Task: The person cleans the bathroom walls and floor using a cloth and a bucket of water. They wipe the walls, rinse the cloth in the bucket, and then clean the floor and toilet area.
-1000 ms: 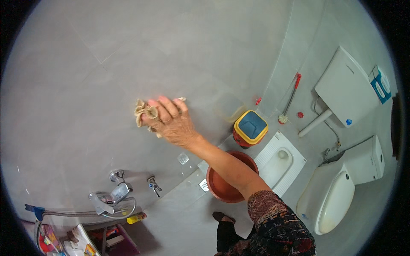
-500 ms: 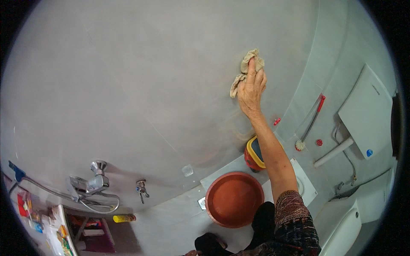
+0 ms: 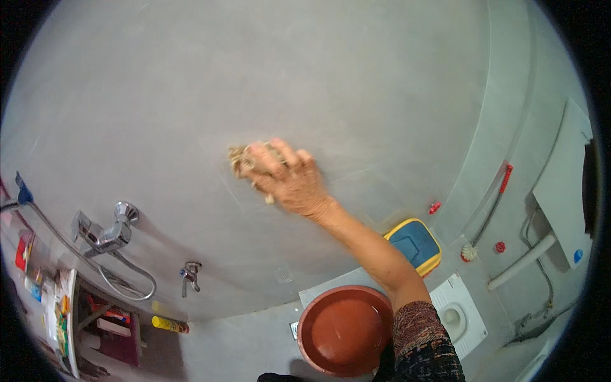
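Observation:
My right hand presses a crumpled beige cloth flat against the grey tiled wall. Its fingers are bent over the cloth, which shows past the fingertips and below the thumb; both are slightly smeared by motion. The bare forearm reaches up from a dark patterned sleeve at the lower right. My left hand is out of sight. Under the arm, on the floor, stands a round reddish-brown basin that seems to hold some water.
A chrome mixer tap with a hose and a small tap jut from the wall. Below are a yellow can and a cluttered shelf. At right are a yellow-rimmed bin, a squat toilet and a red-handled brush.
My right hand has swept the cloth left and down across the wall. The whole view has shifted, so the bin's lid and the squat toilet show more fully.

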`<state>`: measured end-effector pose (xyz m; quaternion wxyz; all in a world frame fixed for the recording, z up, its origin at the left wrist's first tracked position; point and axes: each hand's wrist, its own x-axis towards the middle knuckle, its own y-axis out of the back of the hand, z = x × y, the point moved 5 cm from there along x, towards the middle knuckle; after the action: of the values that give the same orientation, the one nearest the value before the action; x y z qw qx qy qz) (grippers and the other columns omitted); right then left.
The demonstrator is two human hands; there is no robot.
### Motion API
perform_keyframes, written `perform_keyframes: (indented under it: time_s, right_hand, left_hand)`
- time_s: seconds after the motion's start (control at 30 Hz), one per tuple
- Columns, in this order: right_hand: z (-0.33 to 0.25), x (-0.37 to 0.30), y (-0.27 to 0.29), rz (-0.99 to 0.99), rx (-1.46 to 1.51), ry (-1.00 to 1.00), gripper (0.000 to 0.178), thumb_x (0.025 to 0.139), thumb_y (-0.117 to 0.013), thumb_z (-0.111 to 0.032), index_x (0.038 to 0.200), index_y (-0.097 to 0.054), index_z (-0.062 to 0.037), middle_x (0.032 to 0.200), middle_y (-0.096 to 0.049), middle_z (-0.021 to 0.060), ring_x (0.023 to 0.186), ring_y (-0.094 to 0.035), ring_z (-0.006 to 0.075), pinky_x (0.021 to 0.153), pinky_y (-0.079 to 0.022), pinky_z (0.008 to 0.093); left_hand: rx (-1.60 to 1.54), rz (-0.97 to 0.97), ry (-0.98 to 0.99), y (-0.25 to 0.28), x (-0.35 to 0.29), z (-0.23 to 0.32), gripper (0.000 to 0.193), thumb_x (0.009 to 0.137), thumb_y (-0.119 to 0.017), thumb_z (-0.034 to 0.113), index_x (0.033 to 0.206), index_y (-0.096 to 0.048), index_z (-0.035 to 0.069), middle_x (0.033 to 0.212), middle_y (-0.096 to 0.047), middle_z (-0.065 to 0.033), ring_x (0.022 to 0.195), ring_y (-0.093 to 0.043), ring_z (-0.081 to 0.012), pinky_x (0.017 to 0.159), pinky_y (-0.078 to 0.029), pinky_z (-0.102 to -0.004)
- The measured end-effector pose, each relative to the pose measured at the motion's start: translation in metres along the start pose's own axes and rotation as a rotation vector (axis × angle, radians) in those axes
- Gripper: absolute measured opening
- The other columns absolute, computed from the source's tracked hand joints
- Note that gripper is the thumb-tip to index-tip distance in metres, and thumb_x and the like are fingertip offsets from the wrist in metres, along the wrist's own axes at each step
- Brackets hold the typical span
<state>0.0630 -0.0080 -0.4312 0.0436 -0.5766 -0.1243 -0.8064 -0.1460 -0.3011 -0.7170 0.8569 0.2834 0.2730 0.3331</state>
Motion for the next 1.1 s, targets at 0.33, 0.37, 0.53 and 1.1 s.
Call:
perform_keyframes:
  time_s: [0.33,0.37,0.53,1.1]
  right_hand:
    - [0.097,-0.041,0.024,0.141,-0.140,-0.354,0.059,0.083,-0.064,-0.024,0.137,-0.041,-0.0231,0.135,-0.037,0.0108,0.124,-0.032,0.0327,0.091,-0.034,0.0440]
    - [0.097,-0.040,0.023,0.167,-0.133,-0.404,0.060,0.082,-0.064,-0.022,0.138,-0.040,-0.0223,0.133,-0.038,0.0130,0.123,-0.033,0.0344,0.091,-0.034,0.0450]
    - [0.011,-0.023,0.012,0.077,0.090,-0.128,0.047,0.084,-0.060,-0.021,0.130,-0.049,-0.0211,0.135,-0.037,0.0104,0.128,-0.030,0.0305,0.095,-0.034,0.0392]
    - [0.110,-0.048,0.034,0.157,-0.187,-0.268,0.052,0.083,-0.058,-0.020,0.134,-0.045,-0.0214,0.138,-0.035,0.0070,0.124,-0.031,0.0256,0.093,-0.029,0.0421]
  left_hand:
    - [-0.054,0.122,0.028,-0.022,0.035,0.007,0.030,0.078,-0.051,0.019,0.108,-0.052,0.015,0.107,-0.049,-0.0208,0.099,-0.047,-0.0366,0.082,-0.042,-0.0466]
    - [-0.057,0.133,0.023,-0.022,0.038,0.009,0.030,0.078,-0.051,0.020,0.108,-0.052,0.015,0.107,-0.049,-0.0208,0.099,-0.047,-0.0365,0.082,-0.042,-0.0465]
    - [-0.073,0.182,0.030,-0.022,0.048,0.020,0.030,0.079,-0.050,0.022,0.108,-0.052,0.014,0.107,-0.050,-0.0207,0.099,-0.048,-0.0358,0.082,-0.042,-0.0460]
    - [-0.184,0.333,0.080,-0.005,0.053,0.021,0.032,0.082,-0.048,0.029,0.109,-0.052,0.013,0.107,-0.052,-0.0207,0.098,-0.050,-0.0335,0.084,-0.042,-0.0443]
